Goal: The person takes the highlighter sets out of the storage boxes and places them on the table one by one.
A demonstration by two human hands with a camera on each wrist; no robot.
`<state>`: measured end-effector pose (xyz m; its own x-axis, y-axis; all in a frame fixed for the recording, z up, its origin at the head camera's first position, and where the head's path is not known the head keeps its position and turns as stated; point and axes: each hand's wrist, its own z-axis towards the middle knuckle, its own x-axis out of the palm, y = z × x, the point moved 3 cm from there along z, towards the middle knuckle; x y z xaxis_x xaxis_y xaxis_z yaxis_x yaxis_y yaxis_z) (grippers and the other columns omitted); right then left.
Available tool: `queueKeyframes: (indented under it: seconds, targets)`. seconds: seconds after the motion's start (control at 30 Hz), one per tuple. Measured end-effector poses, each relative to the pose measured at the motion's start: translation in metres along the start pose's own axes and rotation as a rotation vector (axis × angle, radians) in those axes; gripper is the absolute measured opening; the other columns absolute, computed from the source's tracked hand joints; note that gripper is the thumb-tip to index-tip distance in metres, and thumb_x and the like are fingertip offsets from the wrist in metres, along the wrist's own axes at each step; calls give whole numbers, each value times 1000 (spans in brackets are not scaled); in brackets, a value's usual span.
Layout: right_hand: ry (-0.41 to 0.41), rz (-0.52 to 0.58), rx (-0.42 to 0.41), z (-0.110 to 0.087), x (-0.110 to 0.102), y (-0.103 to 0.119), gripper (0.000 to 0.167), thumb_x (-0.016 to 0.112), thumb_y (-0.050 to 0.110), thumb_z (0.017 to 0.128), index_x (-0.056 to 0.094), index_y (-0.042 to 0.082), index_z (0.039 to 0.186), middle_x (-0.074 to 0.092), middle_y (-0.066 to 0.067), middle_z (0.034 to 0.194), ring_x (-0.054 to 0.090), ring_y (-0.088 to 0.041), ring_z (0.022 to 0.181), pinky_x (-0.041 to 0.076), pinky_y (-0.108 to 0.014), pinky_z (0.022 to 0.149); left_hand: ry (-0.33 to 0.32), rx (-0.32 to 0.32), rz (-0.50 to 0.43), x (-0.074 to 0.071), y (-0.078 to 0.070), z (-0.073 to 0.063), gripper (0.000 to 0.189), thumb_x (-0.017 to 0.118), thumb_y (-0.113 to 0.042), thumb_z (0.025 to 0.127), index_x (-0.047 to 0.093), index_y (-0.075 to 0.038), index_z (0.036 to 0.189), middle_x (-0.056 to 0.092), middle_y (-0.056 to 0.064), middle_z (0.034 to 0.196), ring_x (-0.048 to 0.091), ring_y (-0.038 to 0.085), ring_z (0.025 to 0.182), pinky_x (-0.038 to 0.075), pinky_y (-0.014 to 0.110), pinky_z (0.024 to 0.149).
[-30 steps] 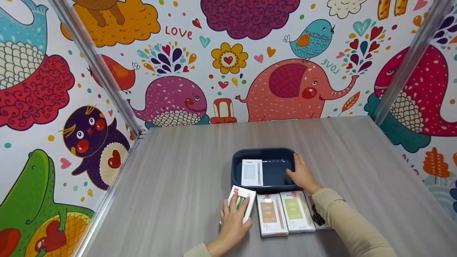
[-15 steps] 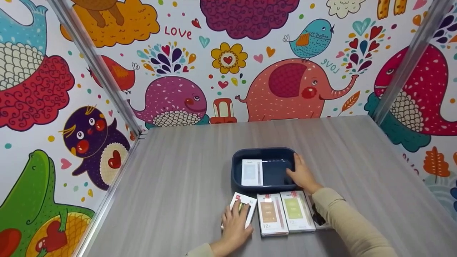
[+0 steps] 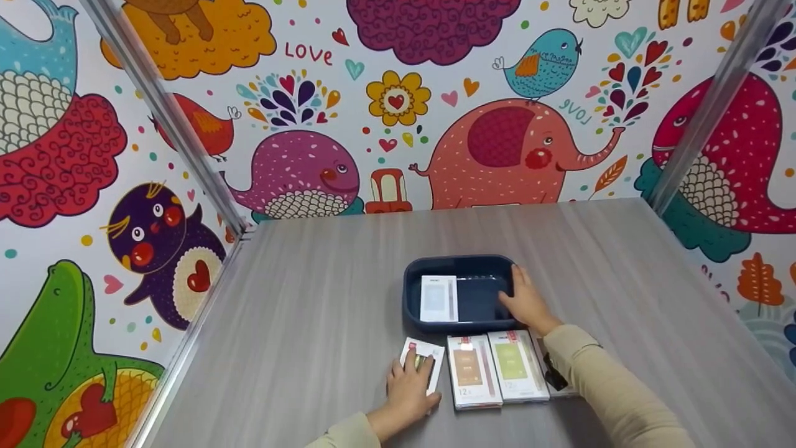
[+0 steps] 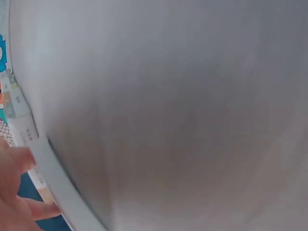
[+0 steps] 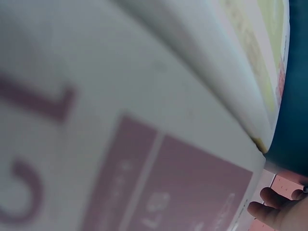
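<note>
My left hand (image 3: 408,389) holds a flat white box (image 3: 436,356) from above, fingers spread over its dark and green middle. The box lies slightly turned in front of the blue bin (image 3: 463,326). In the left wrist view, fingers (image 4: 41,210) touch the side of the white box (image 4: 67,187). At the bin's right end, my right hand (image 3: 528,305) grips the rim, thumb inside and the other fingers along the outside. Inside the bin, at its left, lies a white box with a pale blue panel (image 3: 438,298).
Right of the held box lie a box with an orange-brown panel (image 3: 474,373) and one with a green panel (image 3: 518,367), side by side. A further box, purple-panelled (image 5: 168,183) in the right wrist view, is mostly under my right forearm. Patterned walls (image 3: 385,50) border the grey table (image 3: 311,311).
My left hand has come slightly nearer to me with the white box, away from the bin's front edge. The right hand stays on the rim.
</note>
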<state>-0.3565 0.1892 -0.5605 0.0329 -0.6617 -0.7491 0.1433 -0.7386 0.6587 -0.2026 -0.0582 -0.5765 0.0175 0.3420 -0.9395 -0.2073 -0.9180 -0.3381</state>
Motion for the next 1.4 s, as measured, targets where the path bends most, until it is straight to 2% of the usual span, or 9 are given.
queueKeyframes:
  seconds: [0.13, 0.27, 0.37, 0.53, 0.63, 0.9, 1.07, 1.23, 1.4]
  targets:
    - [-4, -3, -7, 0, 0, 1, 73, 53, 16, 89, 10, -12, 141, 11, -33, 145, 17, -47, 132, 16, -53, 107, 119, -21, 3, -3, 0, 4, 82, 80, -42, 61, 50, -8, 129, 33, 24, 137, 40, 45, 107, 35, 54, 85]
    - [-11, 2, -13, 0, -1, 1, 73, 53, 15, 88, 10, -12, 141, 12, -34, 145, 15, -47, 132, 15, -53, 107, 241, -43, -38, -7, -2, 6, 103, 85, -46, 51, 42, -7, 136, 22, 28, 144, 31, 55, 118, 28, 58, 97]
    - [-10, 5, -15, 1, -2, 1, 74, 54, 14, 88, 10, -13, 141, 11, -34, 145, 15, -47, 132, 14, -53, 108, 285, -38, -55, -8, -5, 7, 110, 88, -43, 47, 38, -5, 138, 18, 30, 145, 24, 59, 121, 28, 59, 98]
    - [4, -15, -9, 1, -1, 1, 74, 53, 16, 89, 9, -12, 141, 11, -32, 145, 19, -47, 131, 19, -53, 106, 261, -22, -90, -5, -7, 7, 109, 89, -35, 48, 36, -1, 138, 17, 33, 144, 22, 61, 122, 34, 57, 96]
    - [6, -24, -6, 2, -2, 2, 74, 53, 18, 89, 10, -11, 141, 12, -31, 146, 21, -46, 130, 22, -53, 105, 252, -20, -125, -5, -7, 6, 106, 89, -31, 50, 37, 0, 137, 16, 33, 144, 21, 60, 122, 33, 57, 96]
    - [-5, -20, -21, 2, -2, 2, 73, 53, 17, 89, 10, -12, 141, 12, -32, 145, 20, -47, 131, 19, -53, 106, 289, -23, -148, -9, -3, 8, 101, 87, -35, 52, 40, -3, 136, 17, 32, 145, 22, 57, 125, 32, 56, 98]
    - [-5, -17, -21, 1, -1, 2, 74, 54, 17, 89, 11, -12, 141, 12, -32, 145, 20, -47, 131, 18, -53, 106, 266, 6, -170, -9, -1, 8, 97, 87, -36, 53, 45, -2, 133, 21, 33, 142, 28, 53, 124, 34, 53, 97]
    - [-9, -16, -25, 0, -1, 3, 73, 54, 15, 88, 11, -13, 140, 13, -32, 145, 20, -47, 131, 18, -53, 106, 246, 43, -121, -11, -2, 6, 92, 86, -35, 53, 49, -3, 130, 26, 33, 140, 33, 53, 120, 37, 51, 96]
    - [-8, -13, -22, -1, -1, 2, 74, 54, 15, 88, 10, -12, 141, 12, -33, 145, 19, -47, 131, 17, -52, 107, 265, 46, -59, -12, -4, 5, 88, 85, -36, 54, 52, -9, 130, 27, 31, 141, 35, 53, 119, 37, 49, 97]
